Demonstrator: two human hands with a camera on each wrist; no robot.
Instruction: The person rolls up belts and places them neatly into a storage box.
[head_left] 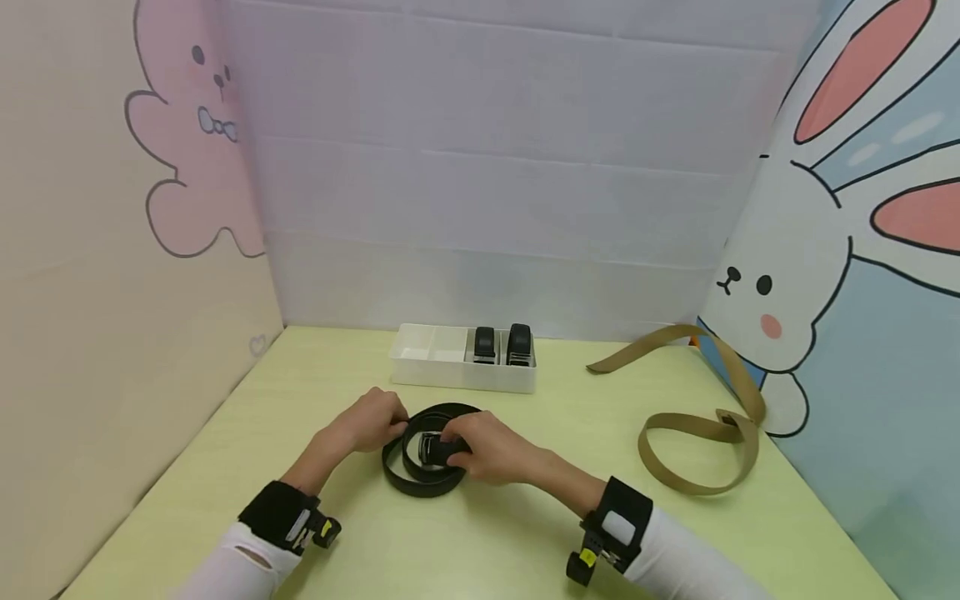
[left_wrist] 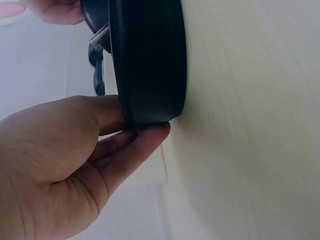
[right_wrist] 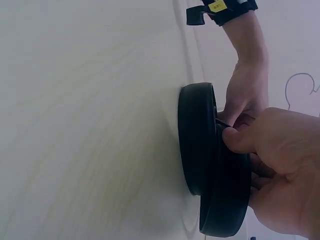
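White tray (head_left: 420, 367), tan strap (head_left: 697, 450)

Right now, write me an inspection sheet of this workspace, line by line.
Surface: pale green table, bare in front.
Job's things: black belt coiled loosely, standing on edge.
Clutter: white tray holding two rolled black belts; tan belt lying loose at right.
Hands: left hand pinches the coil's left edge; right hand grips the buckle end inside the coil.
Cables: nothing seen.
Surroundings: cartoon rabbit panels at both sides, plain white wall behind.
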